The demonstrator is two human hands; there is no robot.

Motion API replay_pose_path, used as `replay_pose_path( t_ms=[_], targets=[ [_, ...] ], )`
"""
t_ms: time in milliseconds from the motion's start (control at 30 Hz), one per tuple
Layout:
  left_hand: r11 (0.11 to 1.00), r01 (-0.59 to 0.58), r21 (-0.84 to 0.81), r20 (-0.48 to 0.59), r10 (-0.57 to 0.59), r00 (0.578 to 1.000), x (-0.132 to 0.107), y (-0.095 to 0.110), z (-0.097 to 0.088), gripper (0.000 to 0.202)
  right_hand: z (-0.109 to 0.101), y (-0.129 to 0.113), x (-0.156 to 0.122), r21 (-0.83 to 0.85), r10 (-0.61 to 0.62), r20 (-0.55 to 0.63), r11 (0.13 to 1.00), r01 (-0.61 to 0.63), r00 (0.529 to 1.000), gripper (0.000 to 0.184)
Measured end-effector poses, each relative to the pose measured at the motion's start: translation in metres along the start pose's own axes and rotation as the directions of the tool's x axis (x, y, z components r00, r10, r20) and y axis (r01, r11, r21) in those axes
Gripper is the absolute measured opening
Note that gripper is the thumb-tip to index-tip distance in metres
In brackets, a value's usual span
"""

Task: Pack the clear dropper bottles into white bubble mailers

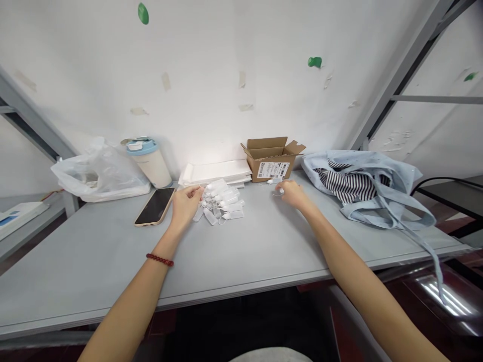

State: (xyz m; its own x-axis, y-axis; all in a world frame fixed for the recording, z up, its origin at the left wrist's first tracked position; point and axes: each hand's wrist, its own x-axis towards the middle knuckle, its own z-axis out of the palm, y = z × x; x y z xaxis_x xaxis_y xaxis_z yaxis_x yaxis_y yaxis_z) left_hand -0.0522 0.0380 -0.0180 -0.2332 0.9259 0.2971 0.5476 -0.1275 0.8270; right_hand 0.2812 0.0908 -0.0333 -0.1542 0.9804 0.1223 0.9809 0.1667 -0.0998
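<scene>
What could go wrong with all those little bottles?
Maybe three things. The left hand is right beside the loose heap of small translucent bottles, so a bump might scatter them. The smartphone lies close to that hand too, and could get nudged. The right hand is just in front of the open cardboard box, so it might knock that.

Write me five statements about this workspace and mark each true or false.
1. The left hand is at the pile of white-capped clear pieces. True.
2. The right hand is inside the cardboard box. False: the right hand is in front of the cardboard box.
3. The phone lies left of the pile. True.
4. The cup has a red lid. False: the cup's lid is light blue.
5. The box's flaps are open. True.
</scene>
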Motion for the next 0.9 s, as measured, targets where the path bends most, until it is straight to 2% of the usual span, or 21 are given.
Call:
replay_pose_path(
  t_ms=[333,600,767,900],
  targets=[
    [0.999,0.003,-0.048,-0.064,-0.006,0.998,-0.001,0.002,-0.004,0.026,0.004,0.007,0.003,0.004,-0.028,-0.002,1.000,0.028,1.000,0.029],
    [0.995,-0.060,-0.082,-0.120,0.050,0.992,-0.004,0.006,-0.003,0.026,0.002,0.012,0.000,0.038,0.038,-0.044,0.999,-0.036,0.998,0.029],
    [0.991,-0.110,-0.079,-0.123,0.100,0.987,-0.011,0.015,-0.001,0.025,-0.002,0.008,-0.003,0.137,0.052,-0.042,0.990,-0.046,0.998,0.028],
    [0.985,-0.157,-0.066,-0.071,0.153,0.986,-0.021,0.026,0.003,0.024,-0.009,-0.009,-0.005,0.299,-0.024,-0.028,0.954,0.032,0.999,0.027]
  ],
)
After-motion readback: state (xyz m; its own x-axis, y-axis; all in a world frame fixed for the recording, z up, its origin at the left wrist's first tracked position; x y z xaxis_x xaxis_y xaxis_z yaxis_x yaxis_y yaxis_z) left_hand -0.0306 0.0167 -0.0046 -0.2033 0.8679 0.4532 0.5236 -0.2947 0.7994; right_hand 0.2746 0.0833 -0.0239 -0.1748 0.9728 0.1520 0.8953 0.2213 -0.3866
